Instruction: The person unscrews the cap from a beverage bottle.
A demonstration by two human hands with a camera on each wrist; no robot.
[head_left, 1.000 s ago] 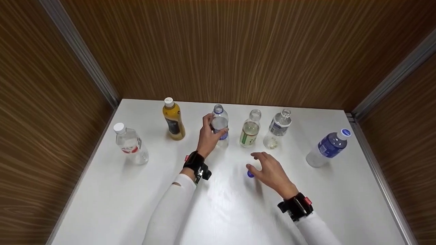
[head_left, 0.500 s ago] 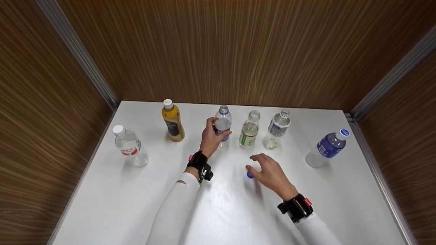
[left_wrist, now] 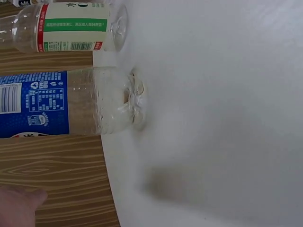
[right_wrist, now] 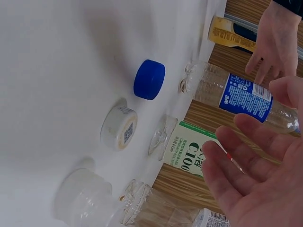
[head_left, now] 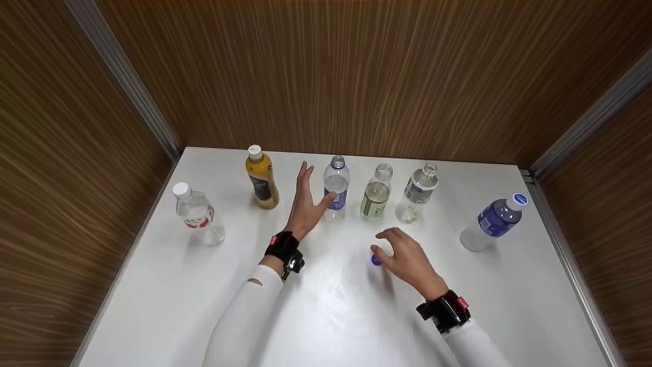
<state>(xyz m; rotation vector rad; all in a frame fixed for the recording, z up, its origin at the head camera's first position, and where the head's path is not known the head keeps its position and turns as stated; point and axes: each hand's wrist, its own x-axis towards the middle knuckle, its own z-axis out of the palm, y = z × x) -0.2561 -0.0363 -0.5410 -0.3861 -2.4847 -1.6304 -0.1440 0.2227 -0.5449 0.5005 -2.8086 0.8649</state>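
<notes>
Head view: the blue-labelled bottle (head_left: 340,191) stands upright and uncapped on the white worktop (head_left: 326,306), its plastic clear, ridged toward the base. The left hand (head_left: 305,209) is spread beside it, thumb overlapping the label; contact is unclear. The right hand (head_left: 410,260), fingers loosely extended, hangs near a plain, deep-blue cap (right_wrist: 149,79) on the worktop.

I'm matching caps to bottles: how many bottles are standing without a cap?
3: the blue-labelled bottle nearest the left hand, the green-labelled bottle to its right, and the clear bottle just right of that. No others seem hidden in the head view.
</notes>
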